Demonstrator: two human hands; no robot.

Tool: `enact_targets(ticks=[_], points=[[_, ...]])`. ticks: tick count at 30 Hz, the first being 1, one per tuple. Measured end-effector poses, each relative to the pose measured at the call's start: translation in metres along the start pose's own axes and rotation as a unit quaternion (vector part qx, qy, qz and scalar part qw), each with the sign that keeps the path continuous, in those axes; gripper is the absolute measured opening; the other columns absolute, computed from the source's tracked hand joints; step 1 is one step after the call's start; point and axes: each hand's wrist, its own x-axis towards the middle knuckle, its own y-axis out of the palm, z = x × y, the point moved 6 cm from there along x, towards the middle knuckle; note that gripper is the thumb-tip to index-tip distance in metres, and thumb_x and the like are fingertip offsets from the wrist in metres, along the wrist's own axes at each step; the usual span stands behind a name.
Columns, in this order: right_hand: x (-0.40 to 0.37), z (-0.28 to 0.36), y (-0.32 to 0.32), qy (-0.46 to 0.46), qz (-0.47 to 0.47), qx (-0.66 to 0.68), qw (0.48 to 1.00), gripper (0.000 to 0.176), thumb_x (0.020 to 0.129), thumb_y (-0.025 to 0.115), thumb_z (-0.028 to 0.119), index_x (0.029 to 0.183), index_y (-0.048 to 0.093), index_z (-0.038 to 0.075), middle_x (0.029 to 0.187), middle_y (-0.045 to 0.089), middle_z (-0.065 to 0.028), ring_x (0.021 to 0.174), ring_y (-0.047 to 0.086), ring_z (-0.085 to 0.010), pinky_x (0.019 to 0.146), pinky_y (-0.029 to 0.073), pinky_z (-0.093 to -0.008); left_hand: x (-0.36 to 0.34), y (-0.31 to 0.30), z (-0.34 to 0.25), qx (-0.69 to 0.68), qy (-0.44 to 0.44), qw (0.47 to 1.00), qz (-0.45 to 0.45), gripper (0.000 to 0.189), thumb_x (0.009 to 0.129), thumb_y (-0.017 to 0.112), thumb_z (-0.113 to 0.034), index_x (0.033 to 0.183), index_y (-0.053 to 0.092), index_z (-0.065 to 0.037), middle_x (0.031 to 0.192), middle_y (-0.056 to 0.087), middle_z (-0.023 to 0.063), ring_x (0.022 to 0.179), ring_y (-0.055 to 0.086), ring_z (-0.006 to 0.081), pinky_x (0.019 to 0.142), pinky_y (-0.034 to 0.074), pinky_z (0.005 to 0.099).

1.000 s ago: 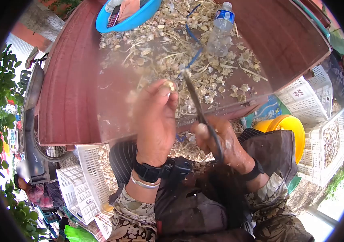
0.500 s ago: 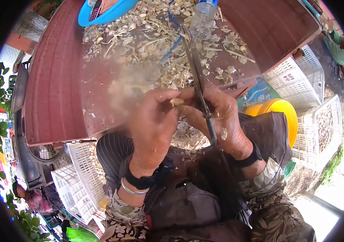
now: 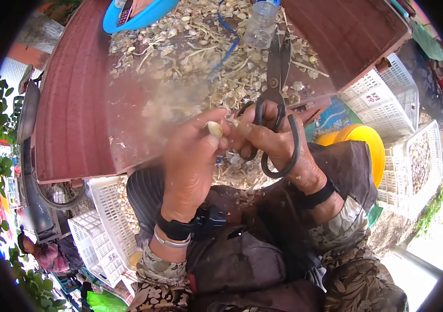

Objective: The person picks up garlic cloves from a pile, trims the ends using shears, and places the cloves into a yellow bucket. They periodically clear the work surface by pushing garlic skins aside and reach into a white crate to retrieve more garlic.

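Observation:
My left hand (image 3: 187, 166) pinches a pale garlic clove (image 3: 214, 129) between thumb and forefinger, above my lap. Close beside it, my right hand (image 3: 296, 158) has dark metal scissors (image 3: 274, 83) hooked on its fingers. Their blades point away from me over the table and stand slightly apart. The right thumb and fingertip press on a scrap of garlic skin (image 3: 234, 122) next to the clove. Below both hands, loose garlic peelings (image 3: 242, 174) lie in my lap. More garlic stalks and skins (image 3: 226, 93) cover the middle of the reddish table (image 3: 76, 119).
A blue basin (image 3: 146, 21) and a clear plastic bottle (image 3: 260, 28) stand at the table's far side. On the right are a yellow bucket (image 3: 372, 151) and white crates (image 3: 395, 171), one with garlic. Another white crate (image 3: 107, 208) is at the left. A person (image 3: 50, 255) shows further left.
The scissors have turned in my right hand, from handles towards me and seen edge-on to lying flat with the loops visible. The clove now shows more of its pale side.

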Motion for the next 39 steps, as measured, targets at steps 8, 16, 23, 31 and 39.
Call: enact_targets(ticks=[8, 16, 23, 31, 39], points=[[0.000, -0.009, -0.002, 0.053, -0.052, -0.029, 0.997, 0.010, 0.084, 0.064, 0.010, 0.085, 0.058, 0.002, 0.068, 0.059, -0.0042, 0.059, 0.056, -0.0117, 0.056, 0.044, -0.0248, -0.103, -0.100, -0.109, 0.439, 0.115, 0.835, -0.312, 0.023, 0.087, 0.057, 0.002, 0.108, 0.064, 0.001, 0.092, 0.063, 0.0022, 0.082, 0.056, 0.0094, 0.075, 0.044, 0.0233], [-0.004, -0.014, 0.025, 0.128, 0.003, -0.059, 0.990, 0.013, 0.083, 0.065, 0.013, 0.081, 0.061, 0.001, 0.062, 0.058, -0.0035, 0.054, 0.055, -0.0101, 0.048, 0.042, -0.0240, -0.116, -0.083, -0.092, 0.566, 0.120, 0.800, -0.160, 0.035, 0.087, 0.056, 0.000, 0.122, 0.057, 0.001, 0.123, 0.053, 0.0144, 0.090, 0.062, 0.0194, 0.077, 0.050, 0.0274], [-0.016, -0.027, 0.033, 0.182, 0.048, -0.011, 0.982, 0.022, 0.088, 0.064, 0.023, 0.085, 0.065, 0.001, 0.071, 0.062, -0.0031, 0.065, 0.057, -0.0077, 0.057, 0.045, -0.0233, -0.048, -0.017, -0.027, 0.494, 0.183, 0.850, -0.002, 0.037, 0.077, 0.067, 0.007, 0.113, 0.062, -0.002, 0.095, 0.063, 0.0116, 0.078, 0.062, 0.0201, 0.068, 0.049, 0.0277], [-0.011, -0.038, 0.018, 0.169, -0.036, -0.014, 0.985, 0.021, 0.087, 0.067, 0.021, 0.078, 0.062, 0.003, 0.065, 0.061, -0.0016, 0.054, 0.055, -0.0073, 0.047, 0.043, -0.0217, -0.016, -0.032, -0.024, 0.395, -0.061, 0.917, -0.007, 0.014, 0.089, 0.056, -0.004, 0.099, 0.064, 0.002, 0.073, 0.061, 0.0023, 0.059, 0.056, 0.0074, 0.053, 0.044, 0.0219], [-0.003, -0.015, -0.002, 0.130, -0.083, -0.001, 0.988, 0.022, 0.089, 0.063, 0.022, 0.080, 0.061, 0.001, 0.066, 0.060, -0.0025, 0.058, 0.055, -0.0086, 0.053, 0.045, -0.0234, 0.110, -0.086, -0.182, 0.495, 0.207, 0.815, -0.218, 0.023, 0.092, 0.056, -0.013, 0.113, 0.060, -0.003, 0.105, 0.064, 0.0059, 0.098, 0.059, 0.0156, 0.087, 0.047, 0.0265]])
